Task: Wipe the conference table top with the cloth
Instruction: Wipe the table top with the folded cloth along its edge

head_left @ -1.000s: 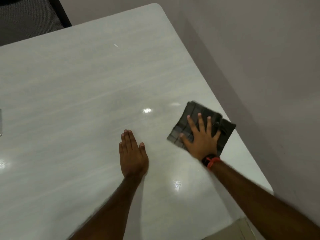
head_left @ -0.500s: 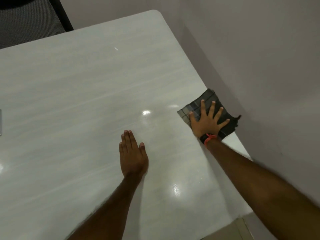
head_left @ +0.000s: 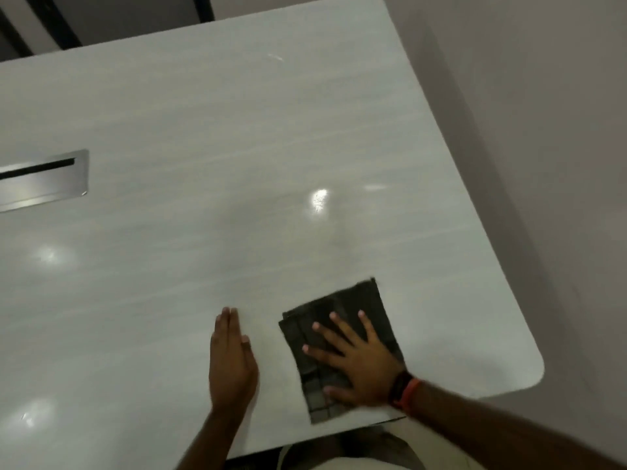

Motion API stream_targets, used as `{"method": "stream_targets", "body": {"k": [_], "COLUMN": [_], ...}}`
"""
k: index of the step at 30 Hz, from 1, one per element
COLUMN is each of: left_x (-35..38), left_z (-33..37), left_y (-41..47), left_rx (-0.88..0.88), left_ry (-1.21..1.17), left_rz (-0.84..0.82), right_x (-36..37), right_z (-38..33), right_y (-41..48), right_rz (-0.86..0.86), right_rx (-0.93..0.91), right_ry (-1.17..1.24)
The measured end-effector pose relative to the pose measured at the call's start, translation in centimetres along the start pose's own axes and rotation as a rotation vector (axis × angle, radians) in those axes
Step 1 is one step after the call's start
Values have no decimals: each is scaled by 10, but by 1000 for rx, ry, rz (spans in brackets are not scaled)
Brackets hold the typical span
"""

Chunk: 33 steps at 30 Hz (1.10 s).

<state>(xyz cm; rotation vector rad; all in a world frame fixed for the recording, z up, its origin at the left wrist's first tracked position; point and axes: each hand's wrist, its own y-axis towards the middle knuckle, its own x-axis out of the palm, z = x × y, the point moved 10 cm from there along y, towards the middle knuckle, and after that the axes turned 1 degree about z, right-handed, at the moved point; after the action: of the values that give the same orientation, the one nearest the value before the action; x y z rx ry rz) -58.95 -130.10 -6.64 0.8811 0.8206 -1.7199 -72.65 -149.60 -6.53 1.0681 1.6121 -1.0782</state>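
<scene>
Steel cable slot (head_left: 44, 179) sits far left in the glossy surface (head_left: 203, 130). My left grip (head_left: 232, 364) lies flat, empty. Beside it, near the front edge, lies the checked cloth (head_left: 366, 300), soft and limp. My right grip (head_left: 363, 364) presses it with spread fingers; broad palm pressure should stop bunching.

head view | over table (head_left: 237, 147) near edge | steeply downward | close
</scene>
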Motion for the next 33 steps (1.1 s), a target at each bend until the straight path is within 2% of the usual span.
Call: {"method": "stream_targets", "body": {"k": [1,3,4,5,6,7,10,12,13,15,17,19,20,22,24,27,30,32,33], "left_x": [-2,-3,-3,-3,-2,-1,-1,-1,-1,1,12,23,26,28,33,48,72,87,91], "left_z": [-4,-9,-11,-13,-17,-19,-23,-21,-19,-12,2,16,20,24,33,60,101,127,134], "left_y": [-11,-31,-39,-45,-49,-51,-52,-52,-52,-52,-54,-59,-61,-61,-62,-66,-75,-77,-75], "left_rx": [-2,-11,-26,-50,-74,-88,-86,-80,-70,-34,30,88,89,61,99,206,389,432,402], "left_ry": [9,18,11,0,-10,-17,-39,-29,-12,1,6,12,7,-3,30,99,172,193,190], "left_rz": [-5,-10,-11,-16,-24,-30,-37,-44,-40,-41,-63,-75,-76,-83,-108,-163,-260,-275,-268], "right_x": [-6,-22,-27,-27,-24,-18,10,15,10,-5,-23,-22,-17,-2,8,0,-19,-21,-19], "right_z": [26,86,103,101,82,49,-59,-59,-42,11,72,80,63,17,11,101,194,207,192], "right_y": [11,39,48,54,57,55,11,-4,1,28,52,52,42,0,-63,-114,-100,-79,-71], "right_rz": [13,47,45,31,22,0,-108,-138,-104,-28,18,-12,-21,-82,-105,-45,50,60,62], "right_rx": [55,349,495,565,543,434,-28,-174,-185,-38,306,519,515,379,338,557,831,912,877], "right_ry": [-6,-2,43,82,93,86,32,15,-12,-59,-17,89,111,112,94,72,72,117,130]}}
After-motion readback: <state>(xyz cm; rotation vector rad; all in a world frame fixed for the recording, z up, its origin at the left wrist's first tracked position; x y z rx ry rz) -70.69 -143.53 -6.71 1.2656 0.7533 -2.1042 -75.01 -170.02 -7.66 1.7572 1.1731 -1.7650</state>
